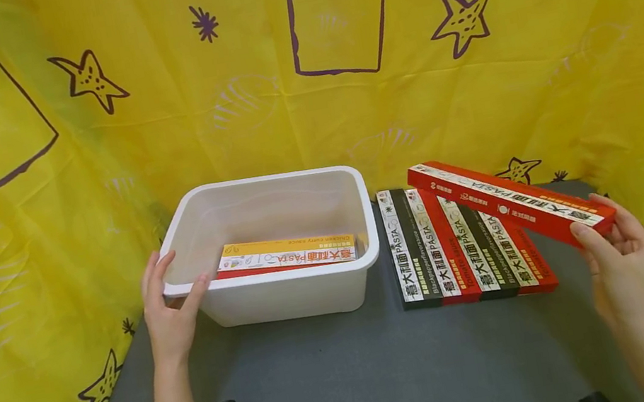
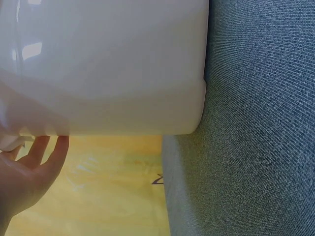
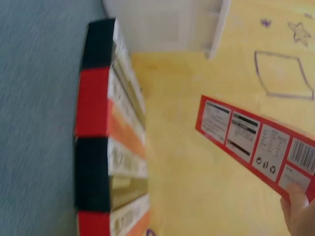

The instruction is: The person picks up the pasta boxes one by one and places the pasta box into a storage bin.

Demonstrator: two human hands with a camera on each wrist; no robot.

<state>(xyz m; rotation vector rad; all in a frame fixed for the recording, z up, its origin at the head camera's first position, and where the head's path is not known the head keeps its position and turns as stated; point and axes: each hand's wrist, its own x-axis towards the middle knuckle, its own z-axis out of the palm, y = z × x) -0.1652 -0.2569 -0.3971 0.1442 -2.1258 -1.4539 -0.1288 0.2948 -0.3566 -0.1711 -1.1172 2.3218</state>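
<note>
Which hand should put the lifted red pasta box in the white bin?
The right hand, I'd say: it grips the red pasta box by one end, raised clear of the row of boxes. The left hand is away at the white bin, touching its rim.

Your head view is evenly bright, the yellow cloth [image 1: 297, 133] glowing above the darker grey tabletop [image 1: 341, 384], with only soft shading around the foot of the white bin [image 1: 288, 300]. You can read the larger print on the row of boxes [image 1: 466, 247] there. Your left wrist view is dimmer and cooler, with small white glints on the bin's glossy wall and a soft-edged shadow across it. Your right wrist view looks hazy: the cloth is washed out, the row blurred, the red box [image 1: 509, 200] you hold sharper.
</note>
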